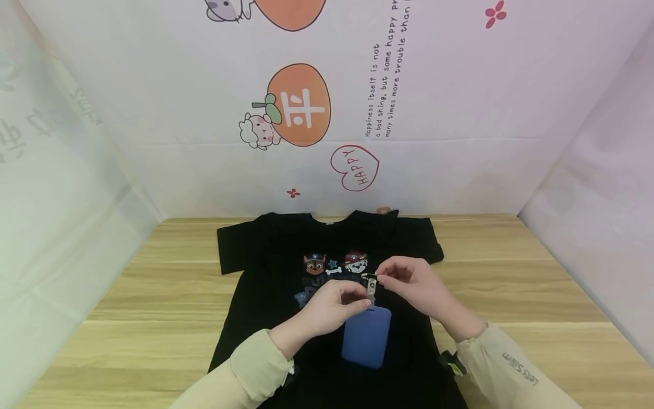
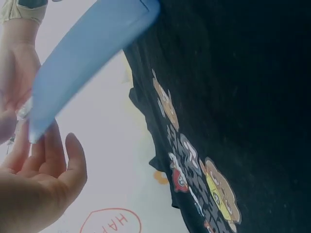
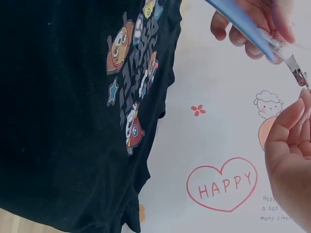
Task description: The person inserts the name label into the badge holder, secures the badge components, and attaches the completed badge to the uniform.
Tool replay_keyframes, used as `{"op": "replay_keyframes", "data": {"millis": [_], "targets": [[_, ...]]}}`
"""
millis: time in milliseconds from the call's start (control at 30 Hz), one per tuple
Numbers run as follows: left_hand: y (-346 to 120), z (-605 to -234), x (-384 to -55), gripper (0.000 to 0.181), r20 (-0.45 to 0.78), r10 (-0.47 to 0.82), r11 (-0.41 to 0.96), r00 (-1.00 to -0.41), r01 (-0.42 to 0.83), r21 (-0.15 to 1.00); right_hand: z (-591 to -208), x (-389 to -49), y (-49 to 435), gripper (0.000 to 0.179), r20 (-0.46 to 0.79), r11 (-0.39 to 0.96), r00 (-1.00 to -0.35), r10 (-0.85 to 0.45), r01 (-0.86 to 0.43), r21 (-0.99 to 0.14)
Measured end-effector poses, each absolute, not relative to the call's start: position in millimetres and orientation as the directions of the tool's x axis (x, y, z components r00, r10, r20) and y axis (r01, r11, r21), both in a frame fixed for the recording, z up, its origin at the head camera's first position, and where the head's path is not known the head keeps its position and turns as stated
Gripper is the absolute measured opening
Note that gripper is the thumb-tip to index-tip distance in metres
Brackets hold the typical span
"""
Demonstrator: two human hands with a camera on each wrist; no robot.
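A blue badge holder [image 1: 367, 338] hangs over the black T-shirt [image 1: 286, 244], which lies flat with cartoon dogs printed on its chest. My left hand [image 1: 332, 307] pinches the strap at the holder's top edge between thumb and fingers. From there a short strap with a metal clip [image 1: 372, 284] points up and away from me. My right hand [image 1: 414, 284] pinches the thin metal end of that clip with thumb and forefinger. In the right wrist view the clip [image 3: 298, 75] spans the gap between both hands. The left wrist view shows the badge holder [image 2: 82, 63] tilted, seen nearly edge-on.
The shirt is spread on a wooden table [image 1: 138, 318], its collar toward a white printed backdrop [image 1: 434, 142] that rises at the far edge. White side sheets [image 1: 61, 170] stand to the left and right. A dark wrist strap [image 1: 452, 362] sits at my right cuff.
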State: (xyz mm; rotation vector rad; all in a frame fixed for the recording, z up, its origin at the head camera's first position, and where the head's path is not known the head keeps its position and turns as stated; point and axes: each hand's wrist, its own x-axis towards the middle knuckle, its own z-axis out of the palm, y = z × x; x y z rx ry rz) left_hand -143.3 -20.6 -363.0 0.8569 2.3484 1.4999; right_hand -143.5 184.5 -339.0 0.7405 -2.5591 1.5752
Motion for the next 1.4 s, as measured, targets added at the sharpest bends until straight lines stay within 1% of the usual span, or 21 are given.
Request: {"op": "replay_keyframes", "data": {"millis": [200,333,467,667,733,833,967,1033,1133,1267,1333,1400], "targets": [[-16,-363,-141,0.014,0.128,0.572,0.260,-0.810,0.327,0.908,-335,-143,184,0.008,0.295,0.348,-0.878,-0.376,-0.429,-0.834],[-16,-362,-140,0.015,0.134,0.576,0.222,-0.806,0.312,0.924,-334,-143,187,0.010,0.361,0.277,-0.835,-0.415,-0.494,-0.824],[-17,-360,-140,0.017,0.124,0.620,0.167,-0.774,0.285,0.944,-334,-146,194,0.017,0.443,0.203,-0.759,-0.477,-0.586,-0.784],[-18,-359,-141,0.024,0.076,0.726,0.074,-0.684,0.187,0.979,-334,-153,202,0.025,0.549,0.144,-0.614,-0.568,-0.730,-0.668],[-18,-359,-141,0.025,0.068,0.749,0.050,-0.659,0.159,0.986,-335,-155,202,0.026,0.580,0.119,-0.569,-0.583,-0.766,-0.631],[-18,-359,-141,0.027,0.049,0.767,0.036,-0.640,0.120,0.992,-335,-157,201,0.021,0.615,0.097,-0.523,-0.590,-0.802,-0.589],[-18,-359,-140,0.030,0.029,0.778,0.036,-0.628,0.090,0.995,-335,-158,201,0.007,0.622,0.075,-0.521,-0.585,-0.798,-0.598],[-18,-359,-140,0.033,0.037,0.786,0.029,-0.617,0.097,0.995,-335,-158,200,0.008,0.622,0.050,-0.520,-0.585,-0.789,-0.613],[-19,-359,-140,0.036,0.045,0.800,0.028,-0.598,0.112,0.993,-334,-158,198,0.009,0.644,-0.008,-0.488,-0.590,-0.793,-0.609],[-22,-359,-140,0.040,0.056,0.815,0.015,-0.576,0.117,0.993,-334,-159,196,0.004,0.672,-0.071,-0.435,-0.599,-0.807,-0.587],[-23,-360,-140,0.040,0.049,0.813,0.016,-0.580,0.107,0.994,-333,-159,196,0.003,0.668,-0.075,-0.445,-0.597,-0.798,-0.598],[-24,-361,-140,0.041,0.022,0.797,0.043,-0.603,0.093,0.995,-333,-158,196,0.003,0.647,-0.041,-0.486,-0.588,-0.781,-0.623]]}}
